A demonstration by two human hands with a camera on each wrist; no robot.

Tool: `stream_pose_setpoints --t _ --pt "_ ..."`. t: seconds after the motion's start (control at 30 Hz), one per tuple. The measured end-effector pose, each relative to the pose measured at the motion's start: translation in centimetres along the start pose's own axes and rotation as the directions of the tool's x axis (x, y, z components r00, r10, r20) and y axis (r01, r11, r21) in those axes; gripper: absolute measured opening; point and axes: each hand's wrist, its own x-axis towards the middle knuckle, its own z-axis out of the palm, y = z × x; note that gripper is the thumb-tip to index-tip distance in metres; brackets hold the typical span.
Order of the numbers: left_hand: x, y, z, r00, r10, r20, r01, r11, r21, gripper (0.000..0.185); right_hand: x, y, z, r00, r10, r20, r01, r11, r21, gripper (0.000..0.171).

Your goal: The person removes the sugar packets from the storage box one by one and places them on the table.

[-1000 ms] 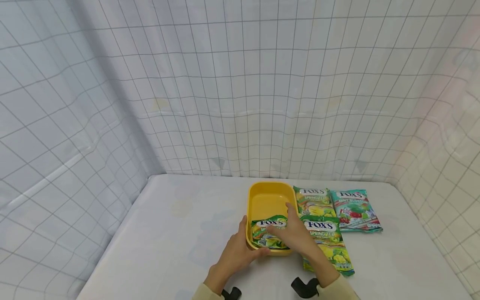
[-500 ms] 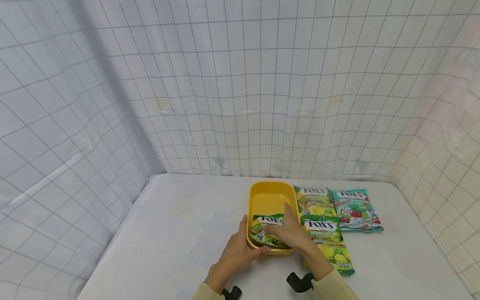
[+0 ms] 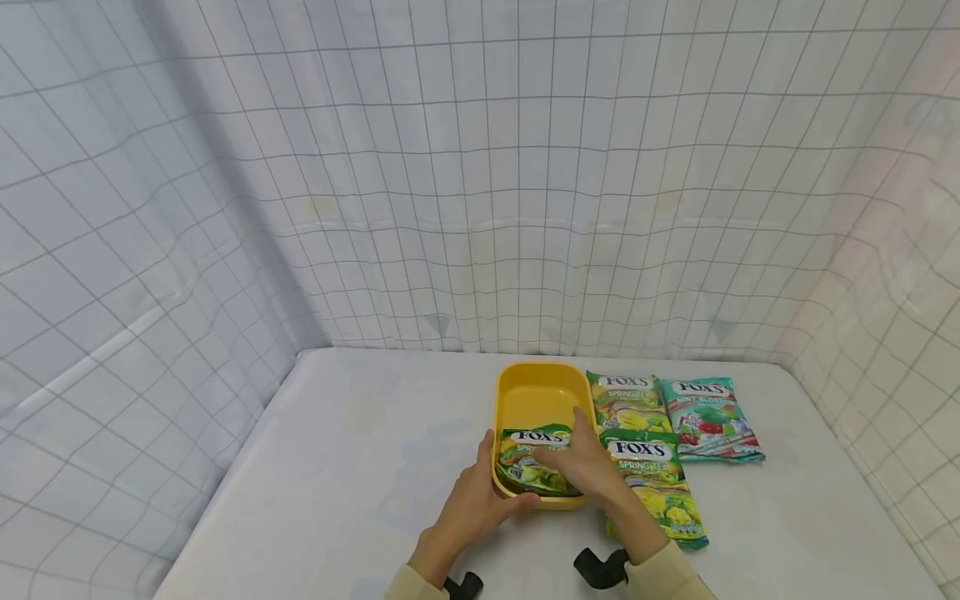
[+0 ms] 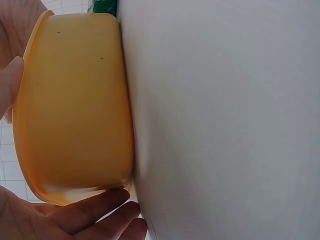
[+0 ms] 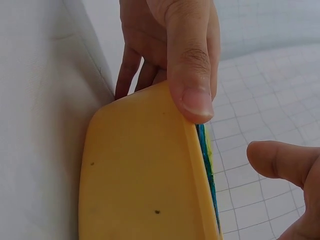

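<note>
A yellow tray stands on the white table, with a green candy bag, lettered FOX'S SPRING TEA, in its near half. My left hand grips the near left corner, its thumb along the front rim and its fingers against the side wall. Over the bag's right part lies my right hand, the index finger stretched forward and the thumb pointing left. In the right wrist view that straight thumb stands apart from the tray wall. Some of the right fingers are hidden.
Right of the tray are two more green bags, the far one close beside it and the nearer one partly under my right forearm. A teal mint bag lies farther right. Gridded white curtains close off the back and sides.
The bag in the tray has shifted slightly left and its near edge sits differently. My right forearm has moved a little left; the left hand keeps its grip.
</note>
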Motion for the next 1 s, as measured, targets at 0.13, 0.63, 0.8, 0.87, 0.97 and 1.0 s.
stream_pose_setpoints --t 0.13,0.63,0.8,0.87,0.97,1.0 --pt "-0.04 0.11 -0.06 1.0 -0.008 0.002 0.008 1.0 -0.003 0.125 0.04 0.18 -0.15 0.999 0.04 0.028 -0.042 0.998 0.054 0.11" --pt "0.03 0.01 -0.07 1.0 0.001 0.003 -0.001 1.0 -0.013 0.126 0.72 0.3 -0.56 0.994 0.072 0.086 -0.086 0.98 0.181 0.106" --pt "0.12 0.05 -0.02 1.0 -0.011 0.011 0.011 1.0 -0.017 0.126 0.79 0.25 -0.29 0.996 0.05 0.08 -0.061 0.987 0.148 0.102" --pt "0.14 0.07 -0.03 1.0 -0.018 0.015 0.019 1.0 -0.019 0.126 0.74 0.2 -0.12 0.997 0.041 0.073 -0.048 0.993 0.108 0.099" --pt "0.18 0.06 -0.02 1.0 -0.021 0.017 0.021 1.0 -0.014 0.126 0.68 0.19 0.12 0.997 0.031 0.069 -0.035 0.998 0.058 0.096" --pt "0.19 0.08 -0.02 1.0 -0.025 0.017 0.025 1.0 -0.014 0.126 0.68 0.2 0.19 0.997 0.027 0.07 -0.031 0.998 0.052 0.094"
